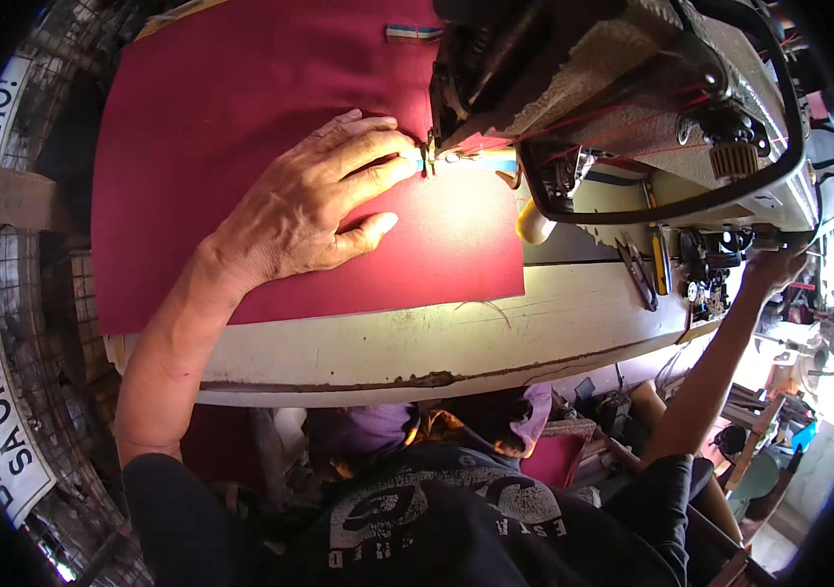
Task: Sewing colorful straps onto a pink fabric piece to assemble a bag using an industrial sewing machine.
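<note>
I see the red cloth (182, 186) beneath the sewing machine (603, 78), the left hand (314, 196) resting outstretched on it. The pale strip (485, 162) is at the presser foot (428, 159), so stitching seems unfinished; how much is done, or whether the right hand (777, 270) grips something, I cannot tell.

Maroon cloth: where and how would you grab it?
I'd pinch the maroon cloth at its near right corner, thumb over finger, likely coming in from the near side. It's a thin, flat sheet, and that corner lies exposed on the white table, while the far right part runs under the sewing machine. The left hand rests on top, away from that corner.
</note>
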`<state>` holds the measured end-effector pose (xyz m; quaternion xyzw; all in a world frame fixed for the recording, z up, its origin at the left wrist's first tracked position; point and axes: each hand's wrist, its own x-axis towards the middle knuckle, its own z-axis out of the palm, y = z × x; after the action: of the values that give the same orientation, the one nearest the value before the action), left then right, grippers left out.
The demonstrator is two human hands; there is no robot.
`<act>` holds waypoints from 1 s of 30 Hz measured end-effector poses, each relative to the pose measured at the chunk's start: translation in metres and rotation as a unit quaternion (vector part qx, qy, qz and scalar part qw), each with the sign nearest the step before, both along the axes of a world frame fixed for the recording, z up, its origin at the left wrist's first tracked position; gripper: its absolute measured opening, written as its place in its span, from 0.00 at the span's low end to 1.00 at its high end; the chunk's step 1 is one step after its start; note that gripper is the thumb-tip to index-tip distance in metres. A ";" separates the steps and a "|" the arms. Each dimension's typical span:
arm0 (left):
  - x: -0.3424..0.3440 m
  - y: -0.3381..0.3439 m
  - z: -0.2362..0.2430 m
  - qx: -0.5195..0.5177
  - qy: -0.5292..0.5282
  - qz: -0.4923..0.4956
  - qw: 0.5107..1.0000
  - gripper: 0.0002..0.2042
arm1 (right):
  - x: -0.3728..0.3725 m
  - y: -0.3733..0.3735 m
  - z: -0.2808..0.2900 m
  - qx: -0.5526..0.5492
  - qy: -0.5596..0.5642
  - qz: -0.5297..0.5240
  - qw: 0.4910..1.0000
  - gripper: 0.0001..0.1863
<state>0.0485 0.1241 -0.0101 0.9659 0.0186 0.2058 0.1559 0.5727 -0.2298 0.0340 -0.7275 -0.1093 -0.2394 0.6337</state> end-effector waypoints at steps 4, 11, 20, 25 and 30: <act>0.001 -0.003 -0.003 0.012 -0.018 0.006 1.000 0.23 | -0.015 0.010 -0.015 -0.034 -0.033 -0.035 0.998 0.31; -0.001 -0.015 -0.001 0.006 -0.013 0.030 0.999 0.23 | 0.010 -0.007 -0.049 -0.010 0.031 0.062 0.998 0.15; 0.030 -0.127 -0.008 0.065 -0.008 0.349 0.935 0.27 | -0.123 0.022 -0.016 -0.138 -0.139 -0.071 0.978 0.28; 0.027 -0.119 -0.001 0.094 0.014 0.282 0.955 0.15 | -0.293 0.064 -0.037 -0.323 -0.301 0.309 0.843 0.13; 0.005 -0.093 -0.002 0.071 -0.052 0.173 0.981 0.14 | -0.356 0.104 -0.042 -0.279 -0.275 0.498 0.774 0.12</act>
<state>0.0539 0.0314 -0.0117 0.9447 0.1623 0.2805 0.0498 0.2163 -0.1258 -0.0083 -0.6192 -0.6879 -0.0397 0.3766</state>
